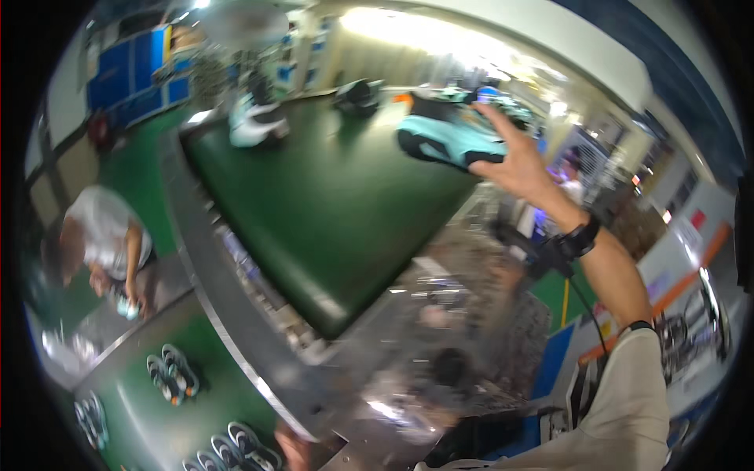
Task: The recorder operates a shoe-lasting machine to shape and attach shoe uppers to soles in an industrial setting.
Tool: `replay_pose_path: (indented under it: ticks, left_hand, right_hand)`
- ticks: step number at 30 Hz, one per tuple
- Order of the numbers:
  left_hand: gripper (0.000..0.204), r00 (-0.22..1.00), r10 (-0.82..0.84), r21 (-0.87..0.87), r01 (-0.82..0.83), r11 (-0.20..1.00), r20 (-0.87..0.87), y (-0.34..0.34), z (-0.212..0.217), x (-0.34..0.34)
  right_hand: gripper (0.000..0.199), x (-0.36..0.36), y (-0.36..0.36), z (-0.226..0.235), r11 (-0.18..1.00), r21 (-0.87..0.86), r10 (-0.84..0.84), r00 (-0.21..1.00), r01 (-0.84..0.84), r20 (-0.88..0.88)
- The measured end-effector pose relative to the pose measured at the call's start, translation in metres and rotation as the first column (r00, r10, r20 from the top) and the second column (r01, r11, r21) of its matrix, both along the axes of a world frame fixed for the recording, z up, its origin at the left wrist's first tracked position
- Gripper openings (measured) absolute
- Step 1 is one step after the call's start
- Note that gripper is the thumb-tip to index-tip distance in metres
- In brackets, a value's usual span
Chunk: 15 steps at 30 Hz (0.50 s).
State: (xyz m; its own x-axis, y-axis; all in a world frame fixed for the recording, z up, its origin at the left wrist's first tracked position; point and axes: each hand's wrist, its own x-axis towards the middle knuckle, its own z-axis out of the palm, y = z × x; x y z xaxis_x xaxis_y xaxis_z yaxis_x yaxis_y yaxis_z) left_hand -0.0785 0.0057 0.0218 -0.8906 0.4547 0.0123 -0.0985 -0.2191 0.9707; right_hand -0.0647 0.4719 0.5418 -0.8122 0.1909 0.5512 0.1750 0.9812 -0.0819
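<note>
Over the far right part of the green conveyor belt (345, 188), my right hand (518, 165) is closed around a turquoise sneaker (444, 129) with black patches on its sole. Thumb and fingers press on opposite sides of the shoe. At the lower edge only a blurred piece of my left hand (293, 449) shows, beside the metal frame; its fingers cannot be made out. Farther off on the belt lie a white and turquoise shoe (259, 125) and a dark shoe (359, 98).
A metal rail (208, 282) edges the belt. On a lower green surface (129, 416) at the left stand several sneakers (173, 373). Another person (106, 235) handles a small light item there. Blurred clear plastic (400, 408) covers part of the bench before me.
</note>
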Motion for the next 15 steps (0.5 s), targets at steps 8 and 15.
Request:
replay_pose_path:
  ticks: [8,15]
  left_hand:
    - [0.046,0.212,-0.863,0.668,0.558,0.493,0.459,0.187,0.262,0.190]
    - [0.073,-0.511,-0.845,0.926,0.373,-0.056,0.155,0.305,0.299,0.266]
  right_hand:
    - [0.094,0.233,-0.038,0.006,0.979,0.194,0.102,0.981,-0.068,-0.167]
    - [0.049,0.451,-0.105,-0.077,0.914,0.375,-0.184,0.982,0.155,0.042]
